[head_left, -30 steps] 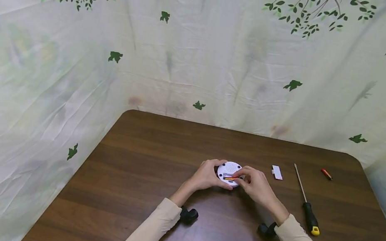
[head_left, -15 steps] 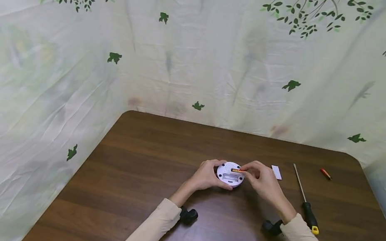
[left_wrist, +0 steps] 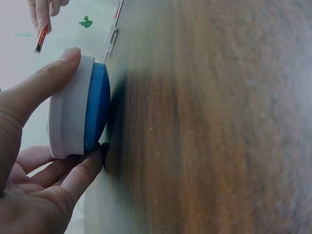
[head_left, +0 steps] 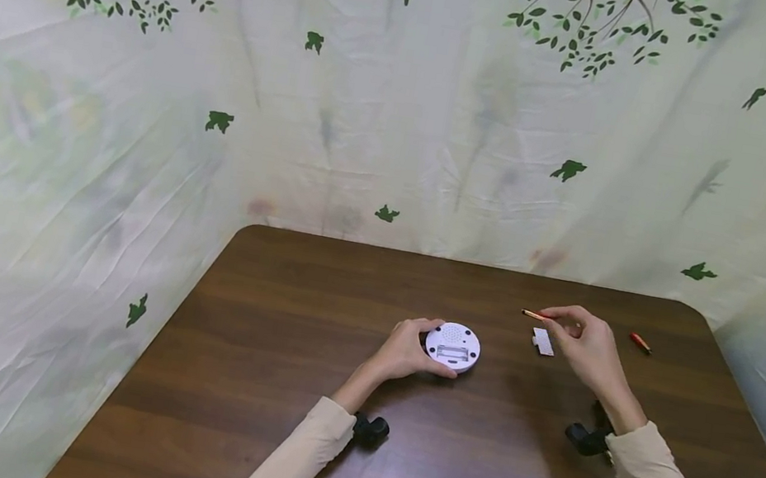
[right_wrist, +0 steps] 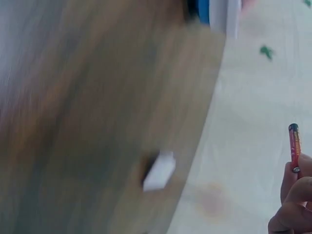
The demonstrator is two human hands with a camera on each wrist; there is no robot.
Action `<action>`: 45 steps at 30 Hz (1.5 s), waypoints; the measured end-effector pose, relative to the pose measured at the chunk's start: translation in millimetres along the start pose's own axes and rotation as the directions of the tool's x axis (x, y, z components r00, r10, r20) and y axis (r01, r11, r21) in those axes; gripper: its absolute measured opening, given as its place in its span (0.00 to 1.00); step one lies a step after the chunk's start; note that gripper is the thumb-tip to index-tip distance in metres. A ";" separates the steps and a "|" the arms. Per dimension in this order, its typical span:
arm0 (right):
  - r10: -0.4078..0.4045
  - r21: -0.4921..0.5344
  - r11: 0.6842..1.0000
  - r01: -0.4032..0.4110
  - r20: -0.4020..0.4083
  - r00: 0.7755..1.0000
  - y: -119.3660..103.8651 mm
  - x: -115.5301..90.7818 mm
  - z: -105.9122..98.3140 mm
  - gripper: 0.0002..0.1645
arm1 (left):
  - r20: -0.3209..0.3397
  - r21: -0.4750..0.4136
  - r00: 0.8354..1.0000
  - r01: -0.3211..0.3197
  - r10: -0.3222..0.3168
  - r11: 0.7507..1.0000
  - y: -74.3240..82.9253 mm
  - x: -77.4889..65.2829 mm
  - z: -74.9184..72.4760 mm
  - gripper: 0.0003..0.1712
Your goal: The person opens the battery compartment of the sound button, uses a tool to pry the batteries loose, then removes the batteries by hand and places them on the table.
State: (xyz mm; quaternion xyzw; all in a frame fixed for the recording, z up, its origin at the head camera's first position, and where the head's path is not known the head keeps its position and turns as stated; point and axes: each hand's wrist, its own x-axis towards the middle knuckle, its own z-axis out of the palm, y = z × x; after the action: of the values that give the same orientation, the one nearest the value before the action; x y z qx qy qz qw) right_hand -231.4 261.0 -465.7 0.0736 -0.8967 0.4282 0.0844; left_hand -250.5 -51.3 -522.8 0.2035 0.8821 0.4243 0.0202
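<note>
My left hand (head_left: pixel 408 347) grips a round white device (head_left: pixel 455 336) by its edge, thumb on the near side and fingers on the far side. Its upturned face has a speaker grille and an uncovered battery slot with no battery in it. The left wrist view shows a blue domed part (left_wrist: pixel 99 107) on its underside, facing the table. Off to the right, my right hand (head_left: pixel 585 348) pinches a red and black battery (right_wrist: pixel 295 144) by one end, raised above the table. Below that hand lies a white battery cover (head_left: pixel 543 342).
A second red battery (head_left: pixel 640 343) lies on the wooden table (head_left: pixel 314 295) at the back right. The screwdriver is mostly hidden behind the right hand and wrist. A leaf-printed curtain (head_left: pixel 445 132) hangs behind the table's far edge.
My right hand has lifted the battery out of the device's slot and carried it right, over the battery cover. The left hand still holds the device in nearly the same place.
</note>
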 end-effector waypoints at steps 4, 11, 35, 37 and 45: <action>0.033 -0.015 0.999 -0.034 -0.070 0.997 16.1 1.3 -26.2 0.16 | 0.001 0.001 1.000 0.014 -0.014 1.000 -1.2 -0.7 1.1 0.50; 0.153 -0.020 0.987 -0.160 -0.195 0.969 50.4 5.3 -73.4 0.26 | 0.001 -0.012 1.000 0.005 -0.005 1.000 -2.5 1.4 2.1 0.51; 0.594 0.175 0.794 -0.582 -0.428 0.682 138.0 -1.9 -101.3 0.10 | -0.002 -0.008 1.000 0.004 -0.004 1.000 -5.6 1.1 1.8 0.51; 0.610 0.174 0.780 -0.601 -0.421 0.671 140.3 -1.8 -99.3 0.12 | -0.002 -0.010 1.000 0.008 -0.008 1.000 -5.3 0.8 1.8 0.51; 0.625 0.128 0.761 -0.636 -0.407 0.666 146.5 -0.1 -89.3 0.24 | 0.006 -0.018 1.000 0.020 -0.020 1.000 -4.9 1.2 1.9 0.51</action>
State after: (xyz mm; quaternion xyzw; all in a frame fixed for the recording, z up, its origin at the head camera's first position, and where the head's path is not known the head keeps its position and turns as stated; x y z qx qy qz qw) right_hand -253.3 421.8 -521.1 -0.3370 -0.8308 0.4247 0.1259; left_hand -252.9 -52.2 -527.6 0.1957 0.8802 0.4314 0.0286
